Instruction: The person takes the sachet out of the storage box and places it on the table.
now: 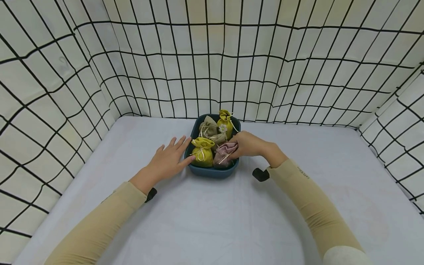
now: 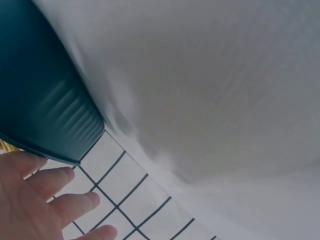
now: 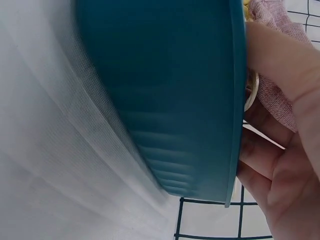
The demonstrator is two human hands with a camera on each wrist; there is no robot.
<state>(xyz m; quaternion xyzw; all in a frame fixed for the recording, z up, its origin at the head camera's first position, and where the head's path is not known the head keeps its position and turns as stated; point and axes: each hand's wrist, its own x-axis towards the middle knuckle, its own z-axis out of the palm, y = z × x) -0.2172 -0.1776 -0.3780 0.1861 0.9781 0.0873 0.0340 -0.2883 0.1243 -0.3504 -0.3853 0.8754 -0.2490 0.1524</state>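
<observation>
A dark blue-green plastic bin (image 1: 212,172) stands near the back of the white table, with several small drawstring pouches in it. At its front right, my right hand (image 1: 248,144) grips a pink pouch (image 1: 225,154) by its side. The pink cloth (image 3: 280,100) shows between thumb and fingers in the right wrist view. My left hand (image 1: 170,158) lies with spread, straight fingers at the bin's left rim, thumb close to a yellow pouch (image 1: 202,156). Behind these sit a grey-green pouch (image 1: 208,127) and another yellow pouch (image 1: 225,123) with a white flower.
A black wire grid (image 1: 212,66) rises behind the table and along both sides, with white cloth behind it. The white tablecloth (image 1: 215,221) spreads in front of the bin. A black wrist-camera piece (image 1: 260,174) sticks out below the right cuff.
</observation>
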